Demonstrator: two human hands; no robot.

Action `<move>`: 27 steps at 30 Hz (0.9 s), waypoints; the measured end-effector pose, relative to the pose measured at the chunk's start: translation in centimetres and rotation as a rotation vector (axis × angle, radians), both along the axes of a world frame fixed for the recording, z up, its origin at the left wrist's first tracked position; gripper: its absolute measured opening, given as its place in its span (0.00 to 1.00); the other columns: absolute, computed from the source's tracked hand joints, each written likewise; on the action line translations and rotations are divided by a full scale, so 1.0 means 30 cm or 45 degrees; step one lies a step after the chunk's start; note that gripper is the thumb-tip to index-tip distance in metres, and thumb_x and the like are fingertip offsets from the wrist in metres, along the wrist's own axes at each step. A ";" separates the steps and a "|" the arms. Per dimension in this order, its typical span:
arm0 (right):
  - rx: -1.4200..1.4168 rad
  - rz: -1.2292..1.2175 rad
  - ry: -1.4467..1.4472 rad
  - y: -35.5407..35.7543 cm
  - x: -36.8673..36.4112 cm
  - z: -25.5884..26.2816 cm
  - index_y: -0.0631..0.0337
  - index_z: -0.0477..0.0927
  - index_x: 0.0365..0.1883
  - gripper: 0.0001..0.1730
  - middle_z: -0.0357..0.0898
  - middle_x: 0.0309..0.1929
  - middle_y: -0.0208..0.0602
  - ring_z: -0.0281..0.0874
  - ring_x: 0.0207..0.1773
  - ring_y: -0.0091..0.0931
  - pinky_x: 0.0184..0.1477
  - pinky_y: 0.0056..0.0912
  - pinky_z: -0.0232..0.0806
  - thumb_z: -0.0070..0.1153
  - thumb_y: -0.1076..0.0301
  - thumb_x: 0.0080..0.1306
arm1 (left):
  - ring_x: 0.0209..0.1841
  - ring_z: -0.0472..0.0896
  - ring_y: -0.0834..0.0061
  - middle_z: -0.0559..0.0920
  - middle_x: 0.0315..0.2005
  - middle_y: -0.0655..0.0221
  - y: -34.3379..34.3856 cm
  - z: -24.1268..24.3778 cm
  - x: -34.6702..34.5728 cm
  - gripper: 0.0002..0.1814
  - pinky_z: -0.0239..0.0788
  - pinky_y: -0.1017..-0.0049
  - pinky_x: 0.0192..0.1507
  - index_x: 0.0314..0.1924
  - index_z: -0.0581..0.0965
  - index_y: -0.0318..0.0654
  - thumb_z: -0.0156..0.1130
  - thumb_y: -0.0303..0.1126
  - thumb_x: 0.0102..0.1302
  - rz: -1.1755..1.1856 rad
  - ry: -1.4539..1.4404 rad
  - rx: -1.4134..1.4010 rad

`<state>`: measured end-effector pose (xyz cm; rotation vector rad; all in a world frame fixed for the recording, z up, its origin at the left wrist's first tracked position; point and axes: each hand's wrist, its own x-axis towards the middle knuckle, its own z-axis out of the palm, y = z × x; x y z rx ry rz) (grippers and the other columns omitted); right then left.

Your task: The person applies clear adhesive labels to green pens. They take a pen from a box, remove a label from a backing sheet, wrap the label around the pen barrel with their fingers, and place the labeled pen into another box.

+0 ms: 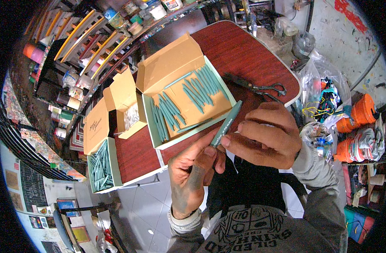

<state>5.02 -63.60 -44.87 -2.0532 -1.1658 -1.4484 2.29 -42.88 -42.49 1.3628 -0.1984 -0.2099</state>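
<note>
A slim teal pen (227, 123) bearing white writing is held up at a slant between the thumb and fingers of my left hand (196, 170). Curled beside it, my right hand (268, 136) has a fingertip at the pen's side; whether those fingers hold anything is hidden, though a small white spot shows between them. Just beyond lies a wide open cardboard box (180, 101) with pale green sides. Several teal pens (169, 110) are spread inside it in groups, one lying along the near wall. A smaller box (117, 163) at the left is heaped with similar teal pens (101, 174).
Between these boxes, an open carton (134, 129) holds small whitish pieces. Black-handled scissors (275, 90) lie on the dark red tabletop (243, 53) at the right. Shelves with paint pots (115, 19) line the far left. Plastic bags (325, 79) and orange containers (358, 114) stand at the right.
</note>
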 end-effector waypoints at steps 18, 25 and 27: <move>1.060 0.803 1.480 0.080 -0.032 0.026 0.61 0.74 0.55 0.22 0.78 0.45 0.30 0.77 0.44 0.17 0.45 0.22 0.72 0.65 0.74 0.63 | 0.28 0.72 0.84 0.80 0.31 0.67 0.003 0.011 -0.008 0.23 0.61 0.83 0.30 0.58 0.77 0.25 0.59 0.38 0.71 -0.006 -0.320 0.139; 1.411 0.903 1.512 0.161 -0.046 -0.025 0.62 0.74 0.45 0.12 0.75 0.40 0.28 0.75 0.42 0.15 0.43 0.19 0.70 0.62 0.76 0.65 | 0.19 0.63 0.88 0.71 0.20 0.79 -0.016 -0.043 -0.006 0.37 0.53 0.83 0.21 0.58 0.74 0.20 0.63 0.51 0.67 0.174 -0.328 0.216; 1.433 0.896 1.462 0.175 -0.045 -0.030 0.63 0.74 0.45 0.11 0.75 0.41 0.28 0.75 0.43 0.16 0.44 0.20 0.70 0.61 0.76 0.66 | 0.18 0.62 0.90 0.71 0.19 0.81 -0.019 -0.053 -0.001 0.38 0.51 0.84 0.19 0.59 0.74 0.19 0.64 0.52 0.66 0.152 -0.326 0.152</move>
